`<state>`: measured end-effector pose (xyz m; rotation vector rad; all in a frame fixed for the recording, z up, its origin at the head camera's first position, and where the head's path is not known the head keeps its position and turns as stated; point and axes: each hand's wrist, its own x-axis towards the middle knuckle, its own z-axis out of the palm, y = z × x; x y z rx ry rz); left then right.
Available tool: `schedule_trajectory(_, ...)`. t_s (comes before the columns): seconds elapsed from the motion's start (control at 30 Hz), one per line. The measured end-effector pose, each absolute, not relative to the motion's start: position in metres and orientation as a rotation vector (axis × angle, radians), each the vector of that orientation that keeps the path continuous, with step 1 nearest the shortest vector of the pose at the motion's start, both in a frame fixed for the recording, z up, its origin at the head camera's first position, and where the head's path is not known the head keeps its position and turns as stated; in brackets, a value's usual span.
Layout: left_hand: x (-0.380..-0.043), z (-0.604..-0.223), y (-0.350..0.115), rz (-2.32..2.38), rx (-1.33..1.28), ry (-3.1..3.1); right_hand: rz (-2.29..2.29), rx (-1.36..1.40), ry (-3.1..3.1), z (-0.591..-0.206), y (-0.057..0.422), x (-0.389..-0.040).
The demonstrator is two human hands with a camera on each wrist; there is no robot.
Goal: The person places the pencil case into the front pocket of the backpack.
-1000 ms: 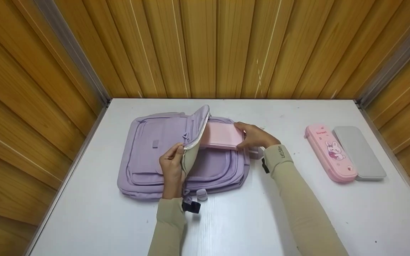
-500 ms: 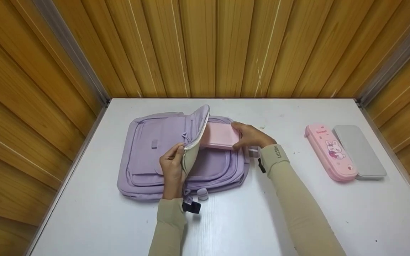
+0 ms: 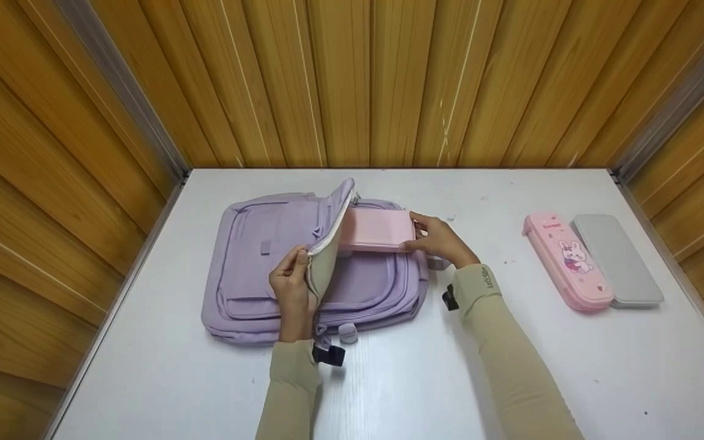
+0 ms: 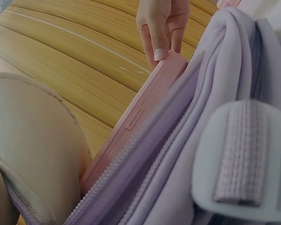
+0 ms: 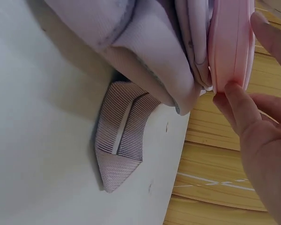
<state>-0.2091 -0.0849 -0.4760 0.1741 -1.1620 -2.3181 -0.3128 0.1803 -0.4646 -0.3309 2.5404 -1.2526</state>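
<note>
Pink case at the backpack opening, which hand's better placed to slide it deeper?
Probably the right hand: it grips the outer end of the pink case. The left hand holds open the flap of the lilac backpack.

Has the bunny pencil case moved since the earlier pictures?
No. Judged by the far edge of the white table, the bunny pencil case keeps its place in the head view, beside the grey case.
</note>
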Motion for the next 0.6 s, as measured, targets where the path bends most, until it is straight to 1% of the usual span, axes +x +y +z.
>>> schedule_trajectory(0.37, -0.220, -0.470, -0.088, -2.302, 0.144, -1.132, -1.336, -0.320, 2.563, -0.468, 0.173, -0.298)
schedule_trajectory(0.6, -0.231, -0.462, -0.087, -2.321, 0.096, -1.124, -1.402, -0.264, 2.562, -0.467, 0.169, -0.292)
